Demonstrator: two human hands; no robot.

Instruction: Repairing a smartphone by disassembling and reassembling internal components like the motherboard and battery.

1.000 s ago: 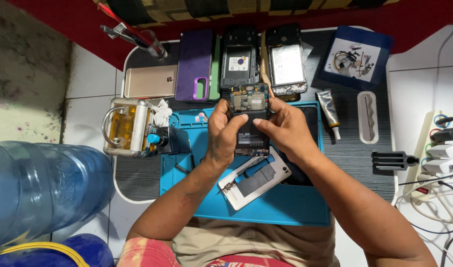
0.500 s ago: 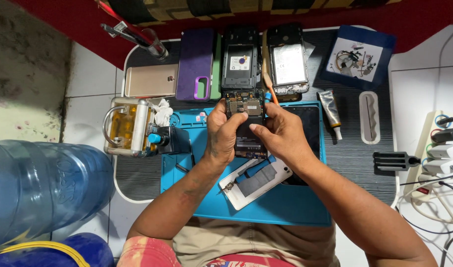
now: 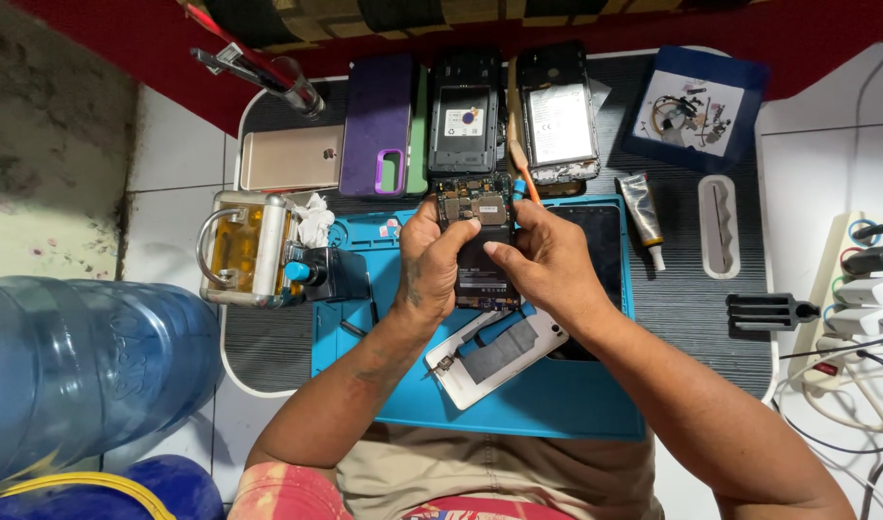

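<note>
We hold an opened phone [image 3: 480, 241] with its back off, circuit board and dark battery showing, just above the blue work mat [image 3: 557, 404] near the middle of the bench [image 3: 672, 308]. Compared with a second ago we have lifted it slightly toward twelve o'clock and turned it more upright in our grip, so the board end now sits close under the row of phones. Our left hand [image 3: 430, 258] wraps the phone's nine o'clock edge, its fingers clamped on the body with the thumb across the battery. Our right hand [image 3: 549, 260] has shifted from cradling the lower part to pressing in from three o'clock: its thumb lies on the battery face and its fingers close on the phone's edge. We judge the grip has moved from carrying to working on the battery area.

At six o'clock from the phone a white back cover [image 3: 499, 354] lies tilted on the mat. At twelve o'clock stand a purple phone case [image 3: 379, 120], two more open phones [image 3: 463, 111], and an orange-handled tool [image 3: 523, 173] between them. At nine o'clock sits a metal-framed amber box [image 3: 241, 248]; at three o'clock, a glue tube [image 3: 642, 217].
</note>
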